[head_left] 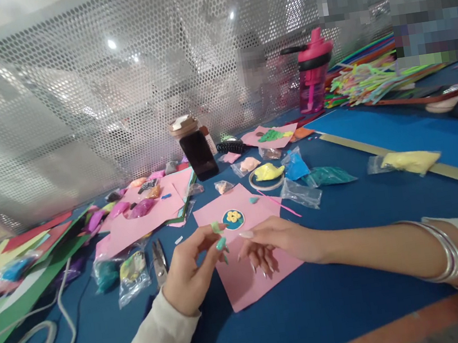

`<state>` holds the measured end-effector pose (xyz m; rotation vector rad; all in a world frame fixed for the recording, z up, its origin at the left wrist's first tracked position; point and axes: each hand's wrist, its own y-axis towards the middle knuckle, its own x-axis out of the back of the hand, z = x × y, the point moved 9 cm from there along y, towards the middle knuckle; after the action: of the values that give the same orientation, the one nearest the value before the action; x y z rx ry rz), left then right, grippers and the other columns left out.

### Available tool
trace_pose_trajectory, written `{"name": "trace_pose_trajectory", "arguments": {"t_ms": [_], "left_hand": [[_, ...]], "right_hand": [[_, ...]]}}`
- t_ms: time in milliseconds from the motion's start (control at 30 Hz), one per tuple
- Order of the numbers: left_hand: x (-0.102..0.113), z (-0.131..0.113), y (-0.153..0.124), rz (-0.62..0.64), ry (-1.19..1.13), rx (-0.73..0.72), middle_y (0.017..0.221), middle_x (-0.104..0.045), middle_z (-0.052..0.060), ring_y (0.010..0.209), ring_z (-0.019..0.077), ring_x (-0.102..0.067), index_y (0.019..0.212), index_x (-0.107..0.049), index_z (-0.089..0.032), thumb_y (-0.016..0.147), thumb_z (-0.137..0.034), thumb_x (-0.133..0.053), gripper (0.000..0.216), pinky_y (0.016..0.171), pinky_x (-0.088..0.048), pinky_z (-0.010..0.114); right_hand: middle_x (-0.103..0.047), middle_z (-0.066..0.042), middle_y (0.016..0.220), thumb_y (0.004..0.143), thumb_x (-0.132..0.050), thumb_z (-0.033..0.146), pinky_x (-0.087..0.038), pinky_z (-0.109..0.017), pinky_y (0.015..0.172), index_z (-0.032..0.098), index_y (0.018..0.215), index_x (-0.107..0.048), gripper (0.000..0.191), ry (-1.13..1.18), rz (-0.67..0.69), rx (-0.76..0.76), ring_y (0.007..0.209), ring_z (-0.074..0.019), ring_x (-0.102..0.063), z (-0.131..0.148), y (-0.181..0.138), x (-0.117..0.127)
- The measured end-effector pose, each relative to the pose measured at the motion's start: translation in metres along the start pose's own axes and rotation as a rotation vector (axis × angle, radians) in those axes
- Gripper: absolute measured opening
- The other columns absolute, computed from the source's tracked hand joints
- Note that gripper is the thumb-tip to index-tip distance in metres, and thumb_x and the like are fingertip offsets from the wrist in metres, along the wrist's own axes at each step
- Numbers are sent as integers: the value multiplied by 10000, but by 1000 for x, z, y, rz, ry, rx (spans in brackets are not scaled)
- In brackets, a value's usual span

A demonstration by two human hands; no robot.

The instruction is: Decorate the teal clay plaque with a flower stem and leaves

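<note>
A round blue-green disc [230, 227] with a pale rim lies on a pink paper sheet [246, 291]. On it sits a yellow clay flower [233, 216]. My left hand [193, 264] is at the disc's near left edge, thumb and index finger apart; whether a fingertip touches the disc I cannot tell. My right hand [279, 241] hovers over the paper just right of it, one finger stretched toward the disc and the others loosely curled and apart. I see nothing held in either hand. A small teal clay bit [254, 200] rests on the same sheet.
Scissors [159, 261] and bagged clay [132, 269] lie to the left. Behind the sheet are yellow clay [269, 171], a tape roll [256, 186], a phone [199, 156] leaning on a cup, and a pink bottle [312, 77]. A perforated metal screen [116, 96] stands behind.
</note>
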<state>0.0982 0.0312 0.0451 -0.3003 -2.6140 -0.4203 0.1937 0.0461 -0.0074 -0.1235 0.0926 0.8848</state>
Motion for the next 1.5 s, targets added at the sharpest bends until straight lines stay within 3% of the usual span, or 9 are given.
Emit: {"name": "trace_pose_trajectory", "arguments": {"t_ms": [133,267,567,733,867,1000,1133,1367,1500], "left_hand": [[1,-3,1,13,169,-50,685,-597,23,606,109,-561,862,-559,-137,837,-262,-454,165,601,-452,222],[4,-10,0,-15,300,-88,588,-557,-4,551,82,-518,660,-521,-146,854,-258,-415,248,556,-401,191],[1,-34,-6,-55,489,-269,381,-262,-66,364,30,-230,414,-301,-145,829,-194,-408,431,384,-194,186],[-18,-32,-7,93,518,-361,485,-499,-19,429,53,-423,571,-531,-138,857,-242,-428,320,441,-307,167],[-24,-36,-11,29,753,-536,472,-505,-14,413,72,-429,605,-576,-147,855,-309,-448,324,428,-295,195],[-15,-39,-15,-107,942,-608,377,-443,-34,342,67,-376,453,-476,-157,821,-384,-492,433,395,-235,221],[-12,-41,-15,-159,1015,-620,365,-433,-35,334,69,-369,427,-423,-159,809,-435,-488,476,391,-225,227],[-36,-37,-12,108,893,-529,509,-494,-8,427,96,-448,621,-499,-159,872,-190,-331,304,427,-316,218],[-28,-46,-12,-2,830,-543,740,-579,58,646,135,-542,907,-551,-132,859,-144,-349,208,583,-444,243]], "right_hand": [[-593,-60,613,827,-408,421,-406,-192,437,74,829,-654,426,-8,8,6,461,-91,-553,-1,0,-1],[-592,-64,609,811,-409,417,-402,-193,433,67,806,-643,420,-17,0,3,455,-92,-548,0,0,0],[-580,-65,606,802,-401,462,-400,-207,448,64,780,-621,455,-60,14,-7,454,-93,-530,4,-1,-4],[-598,-81,735,804,-390,527,-427,-243,526,79,981,-608,529,-78,37,39,558,-111,-536,8,-3,-6],[-597,-96,960,813,-369,558,-443,-281,661,134,1118,-567,559,-122,112,106,641,-99,-504,14,-7,-13],[-574,-106,1044,805,-435,521,-451,-276,663,139,1084,-596,500,-128,124,129,782,-138,-508,16,-10,-15],[-581,-110,999,807,-457,487,-447,-274,670,114,1032,-612,462,-125,124,136,837,-157,-518,17,-10,-17],[-586,-69,630,805,-400,543,-447,-269,560,70,779,-608,517,-44,-41,70,556,-123,-546,6,-4,-1],[-599,-51,611,755,-490,548,-441,-235,509,86,721,-608,478,45,-25,45,514,-108,-561,5,-3,-2]]}}
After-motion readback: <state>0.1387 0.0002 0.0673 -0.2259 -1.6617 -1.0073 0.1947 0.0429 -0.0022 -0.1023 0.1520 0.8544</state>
